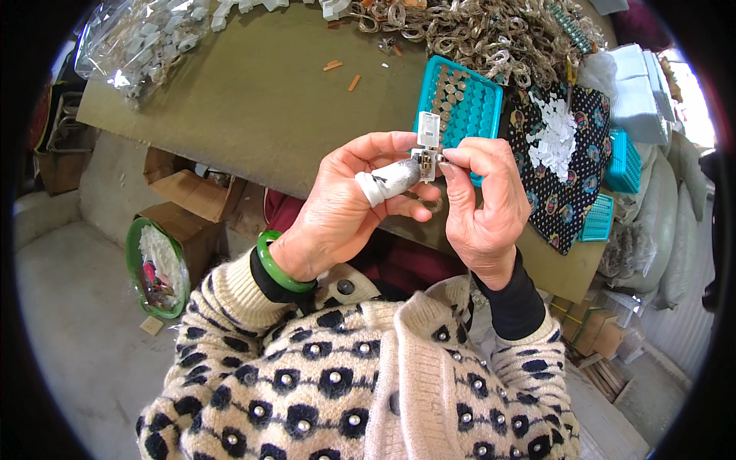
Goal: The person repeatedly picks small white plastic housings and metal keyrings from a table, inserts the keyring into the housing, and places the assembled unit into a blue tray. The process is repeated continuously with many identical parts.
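My left hand [322, 203] grips a small white plastic case [429, 130] whose hinged lid stands up; metal parts show inside. A white wrapping with a dark, worn tip [391, 182] covers the left thumb, which presses against the case. At the case's right side my right hand [491, 211] has thumb and forefinger pinched together; what they hold, if anything, is too small to name. Just beyond both hands lies a teal tray [481, 103] with rows of round pockets. Several round, coin-like metal discs [448, 93] sit in its left part.
Bundled wires [491, 34] are heaped at the table's far side. A clear bag of white cases [142, 46] is far left. White flat pieces [556, 134] lie on a patterned cloth [586, 184] at right, beside teal baskets [625, 165]. A green basin [135, 264] stands on the floor.
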`<state>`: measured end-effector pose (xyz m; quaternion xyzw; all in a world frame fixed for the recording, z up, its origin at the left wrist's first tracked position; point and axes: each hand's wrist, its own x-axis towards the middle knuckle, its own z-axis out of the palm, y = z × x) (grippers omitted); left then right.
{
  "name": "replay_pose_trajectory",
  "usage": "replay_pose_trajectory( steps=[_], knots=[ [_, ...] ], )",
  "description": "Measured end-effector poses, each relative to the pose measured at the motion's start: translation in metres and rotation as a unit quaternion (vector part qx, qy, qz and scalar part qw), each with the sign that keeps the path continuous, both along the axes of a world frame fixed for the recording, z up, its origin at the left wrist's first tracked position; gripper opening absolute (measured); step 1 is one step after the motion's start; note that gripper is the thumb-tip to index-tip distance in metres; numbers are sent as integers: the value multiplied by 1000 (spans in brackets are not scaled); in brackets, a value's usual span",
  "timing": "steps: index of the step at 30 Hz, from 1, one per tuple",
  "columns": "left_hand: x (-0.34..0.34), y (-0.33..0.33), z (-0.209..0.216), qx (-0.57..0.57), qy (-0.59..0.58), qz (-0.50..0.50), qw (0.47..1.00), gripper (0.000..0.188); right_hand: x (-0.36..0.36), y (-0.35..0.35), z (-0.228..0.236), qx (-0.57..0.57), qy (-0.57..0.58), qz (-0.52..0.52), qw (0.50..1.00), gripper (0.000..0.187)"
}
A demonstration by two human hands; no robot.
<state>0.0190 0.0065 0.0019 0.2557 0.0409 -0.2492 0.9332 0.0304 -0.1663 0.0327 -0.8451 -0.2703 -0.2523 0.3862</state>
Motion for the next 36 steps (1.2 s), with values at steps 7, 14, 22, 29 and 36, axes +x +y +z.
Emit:
replay_pose_trajectory(
  steps=[7,14,22,29,36],
  knots=[
    [-6,2,-1,-4,-13,22,1000,29,-3,9,4,-53,-27,-4,998,16],
    [-8,6,1,-5,-35,37,999,23,-1,6,16,-25,102,75,992,17],
    [-10,7,5,67,-103,29,992,21,-12,8,23,431,511,116,734,30],
    [-9,3,6,77,-104,17,991,20,-13,7,26,384,489,107,776,40],
    [-9,-3,10,22,-72,-9,997,21,-14,-1,11,324,324,23,889,21]
  ],
)
